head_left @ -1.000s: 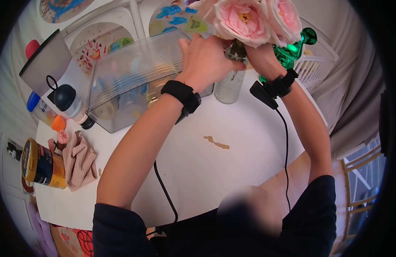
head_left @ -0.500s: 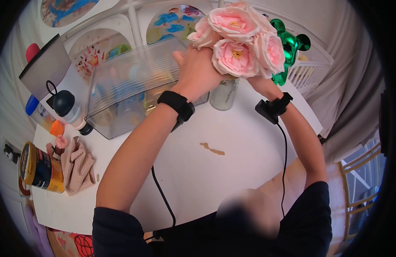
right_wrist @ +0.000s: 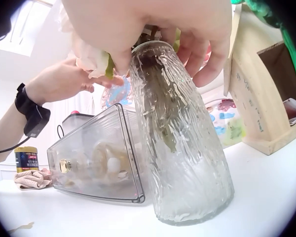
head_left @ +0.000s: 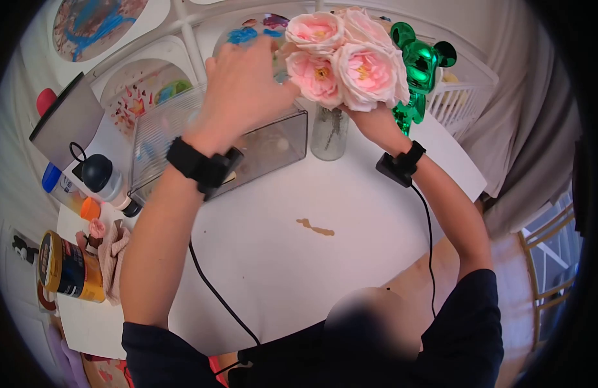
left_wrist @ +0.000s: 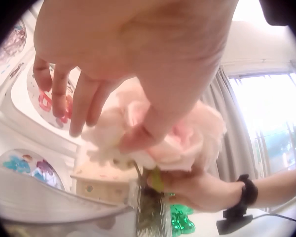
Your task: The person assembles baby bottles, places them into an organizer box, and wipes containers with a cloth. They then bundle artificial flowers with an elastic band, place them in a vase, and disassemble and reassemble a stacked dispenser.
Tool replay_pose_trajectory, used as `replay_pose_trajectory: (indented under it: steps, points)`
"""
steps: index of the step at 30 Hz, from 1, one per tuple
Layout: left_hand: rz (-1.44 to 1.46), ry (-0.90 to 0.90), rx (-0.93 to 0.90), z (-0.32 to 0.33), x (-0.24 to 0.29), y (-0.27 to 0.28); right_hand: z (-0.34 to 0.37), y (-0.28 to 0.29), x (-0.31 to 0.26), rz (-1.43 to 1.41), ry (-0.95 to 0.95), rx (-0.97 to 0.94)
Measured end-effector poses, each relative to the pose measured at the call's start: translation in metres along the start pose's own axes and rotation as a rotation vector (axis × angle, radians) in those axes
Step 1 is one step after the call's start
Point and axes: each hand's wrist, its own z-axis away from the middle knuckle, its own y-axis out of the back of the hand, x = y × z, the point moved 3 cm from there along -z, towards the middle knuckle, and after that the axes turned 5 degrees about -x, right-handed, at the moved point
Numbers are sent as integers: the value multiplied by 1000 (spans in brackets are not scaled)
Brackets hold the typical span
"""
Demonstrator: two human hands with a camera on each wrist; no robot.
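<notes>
Several large pink roses [head_left: 367, 68] stand in a clear textured glass vase [head_left: 330, 136] on the white table. My right hand [head_left: 379, 126] is under the blooms; in the right wrist view its thumb and fingers close around the stems [right_wrist: 153, 33] at the vase's mouth. Through the glass, the lower stems show inside. To the left of the blooms, my left hand [head_left: 247, 90] is raised over the clear box with its fingers spread loosely, holding nothing. The left wrist view shows its fingers hanging in front of the roses, overlapping them.
A clear lidded box [head_left: 273, 145] stands left of the vase. Behind the right hand is a shiny green bear figure [head_left: 417, 68], beside a white basket [head_left: 467, 103]. A bottle [head_left: 105, 171], a yellow-and-black tub [head_left: 73, 271] and a cloth [head_left: 111, 258] sit at the left.
The left hand has come away from the roses and moved left. The blooms first lowered toward the vase, then shifted slightly left; the right hand stays beneath them.
</notes>
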Motion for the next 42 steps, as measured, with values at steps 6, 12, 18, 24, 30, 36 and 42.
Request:
replay_pose_trajectory:
  steps: [6,12,18,24,30,36,42]
  points:
    - [305,-577,302,-15,35,35,-9,1,-6,-285,-176,35]
    - [162,-523,200,-58,50,-1,-9,-11,-4,-448,-189,-54]
    - [200,-528,90,-66,53,-7,-14,-16,2,-453,-132,-29]
    - [219,-497,-21,-65,56,-12,-16,-18,5,-439,-96,-59]
    - [141,-477,52,-61,52,-13,-15,-17,1,-480,-133,-46]
    - [103,-633,326,-86,50,2,-14,-19,4,-569,-141,-53]
    - [101,-657,-21,-99,73,7,-14,-20,7,-669,-169,-86]
